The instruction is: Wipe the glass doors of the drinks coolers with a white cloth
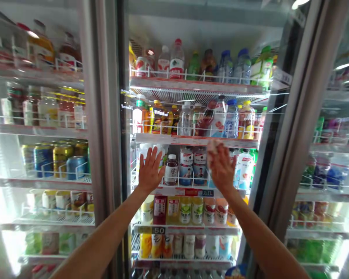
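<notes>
Both of my arms reach up toward the glass door [192, 23] of an upright drinks fridge. My left hand [150, 170] is open with its fingers spread, palm to the glass, in front of a shelf of bottles; it holds nothing. My right hand [222, 166] is at about the same height and somewhat blurred. A pale, crumpled cloth or tissue [213, 146] shows at its fingertips, pressed toward the glass. Between the hands, behind the door, stand a dark bottle with a white cap [171, 169] and labelled bottles [186, 170].
Metal door frames [103, 116] stand left and right of this door. Neighbouring fridge sections hold cans [43, 159] and bottles on wire shelves. More drinks fill the shelves above and below my hands. A blue round item [235, 272] shows at the bottom edge.
</notes>
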